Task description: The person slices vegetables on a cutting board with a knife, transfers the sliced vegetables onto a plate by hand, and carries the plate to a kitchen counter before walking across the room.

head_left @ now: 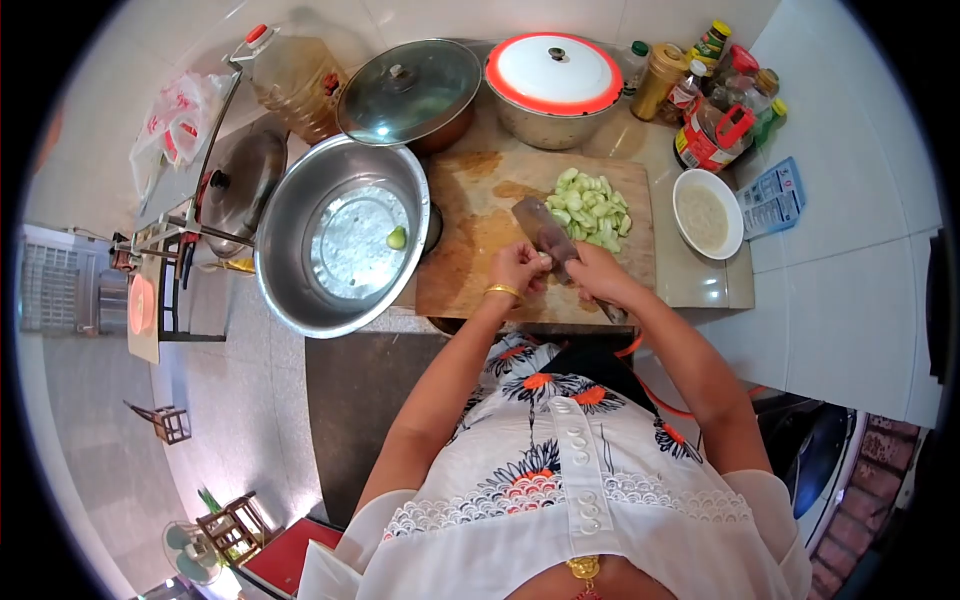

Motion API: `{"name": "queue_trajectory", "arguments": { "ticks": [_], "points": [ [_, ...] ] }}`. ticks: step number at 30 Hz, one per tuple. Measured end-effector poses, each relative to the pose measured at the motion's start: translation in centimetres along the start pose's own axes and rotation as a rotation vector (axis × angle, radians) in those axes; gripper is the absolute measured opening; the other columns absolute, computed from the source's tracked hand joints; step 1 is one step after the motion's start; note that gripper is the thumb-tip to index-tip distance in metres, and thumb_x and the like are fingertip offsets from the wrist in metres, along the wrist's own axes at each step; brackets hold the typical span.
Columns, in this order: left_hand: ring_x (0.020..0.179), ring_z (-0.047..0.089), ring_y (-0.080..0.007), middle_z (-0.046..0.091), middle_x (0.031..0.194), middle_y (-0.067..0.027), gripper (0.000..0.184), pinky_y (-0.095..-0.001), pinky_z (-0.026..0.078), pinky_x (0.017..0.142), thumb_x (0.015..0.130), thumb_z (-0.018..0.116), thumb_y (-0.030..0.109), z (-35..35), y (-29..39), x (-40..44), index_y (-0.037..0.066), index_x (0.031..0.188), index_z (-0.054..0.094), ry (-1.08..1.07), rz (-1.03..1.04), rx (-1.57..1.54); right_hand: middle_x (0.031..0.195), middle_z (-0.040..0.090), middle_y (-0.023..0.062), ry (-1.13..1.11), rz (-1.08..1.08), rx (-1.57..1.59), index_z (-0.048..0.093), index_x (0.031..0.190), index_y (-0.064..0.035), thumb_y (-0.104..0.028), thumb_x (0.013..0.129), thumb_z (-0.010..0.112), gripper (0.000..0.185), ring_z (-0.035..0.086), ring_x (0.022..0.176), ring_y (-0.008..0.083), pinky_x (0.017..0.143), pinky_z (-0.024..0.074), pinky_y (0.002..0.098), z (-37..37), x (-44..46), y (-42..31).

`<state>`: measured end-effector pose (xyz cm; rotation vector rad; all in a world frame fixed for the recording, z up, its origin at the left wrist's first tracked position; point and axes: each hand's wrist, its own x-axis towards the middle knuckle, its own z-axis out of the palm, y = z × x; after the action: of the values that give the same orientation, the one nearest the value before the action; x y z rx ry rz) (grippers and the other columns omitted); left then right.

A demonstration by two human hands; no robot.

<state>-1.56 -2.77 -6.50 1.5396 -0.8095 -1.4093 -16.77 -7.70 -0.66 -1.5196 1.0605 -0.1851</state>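
A wooden cutting board [460,230] lies on the counter in front of me. My right hand [598,272] is closed on a cleaver [541,222], whose dark blade points up and to the left over the board. Close to the blade, my left hand [519,269], with a gold bangle at the wrist, pinches a small pale green piece mostly hidden by the fingers. Sliced green vegetable [590,208] is heaped at the board's upper right. Left of the board, a large metal basin [285,245] holds one green vegetable piece [397,238].
Behind the board stand a glass-lidded pot [410,90] and a white-lidded pot with a red rim [553,75]. An oil jug [295,80] is at the back left. A white bowl [707,214] sits right of the board, below several bottles [710,125].
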Motion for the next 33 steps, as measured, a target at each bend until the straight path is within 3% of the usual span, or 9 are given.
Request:
{"name": "queue_trajectory", "arguments": {
  "ticks": [7, 29, 32, 33],
  "points": [
    [0.041, 0.054, -0.0138, 0.055, 0.057, -0.0062, 0.021, -0.0222, 0.040, 0.032, 0.071, 0.064, 0.014, 0.1, 0.7, -0.4, 0.003, 0.066, 0.046, 0.030, -0.049, 0.008, 0.052, 0.043, 0.0025, -0.091, 0.041, 0.150, 0.044, 0.080, -0.0010, -0.008, 0.077, 0.037, 0.009, 0.040, 0.034, 0.0083, 0.031, 0.0330, 0.0225, -1.6, -2.2, -0.4],
    [0.043, 0.056, -0.0137, 0.057, 0.058, -0.0072, 0.019, -0.0220, 0.043, 0.035, 0.069, 0.065, 0.009, -0.2, 0.3, -0.1, 0.002, 0.066, 0.048, 0.033, -0.078, -0.028, 0.050, 0.042, 0.0021, -0.125, 0.085, 0.148, 0.043, 0.070, -0.0011, -0.008, 0.075, 0.037, 0.010, 0.040, 0.034, 0.0085, 0.030, 0.0329, 0.0225, -1.3, -1.4, -0.2],
    [0.043, 0.056, -0.0139, 0.057, 0.058, -0.0073, 0.019, -0.0219, 0.043, 0.035, 0.069, 0.065, 0.009, -0.3, 0.3, -0.2, 0.002, 0.066, 0.048, 0.032, -0.068, -0.023, 0.050, 0.043, 0.0022, -0.082, 0.035, 0.022, 0.043, 0.071, -0.0007, -0.008, 0.075, 0.038, 0.010, 0.040, 0.033, 0.0089, 0.030, 0.0329, 0.0233, -0.9, -1.1, -0.1],
    [0.043, 0.056, -0.0139, 0.057, 0.058, -0.0073, 0.019, -0.0219, 0.043, 0.035, 0.069, 0.065, 0.009, -0.3, 0.4, -0.2, 0.002, 0.066, 0.048, 0.035, -0.067, -0.024, 0.052, 0.046, 0.0059, -0.080, 0.031, 0.013, 0.044, 0.073, 0.0014, -0.009, 0.074, 0.039, 0.012, 0.042, 0.034, 0.0117, 0.032, 0.0348, 0.0265, -0.8, -1.0, -0.2]
  ]
}}
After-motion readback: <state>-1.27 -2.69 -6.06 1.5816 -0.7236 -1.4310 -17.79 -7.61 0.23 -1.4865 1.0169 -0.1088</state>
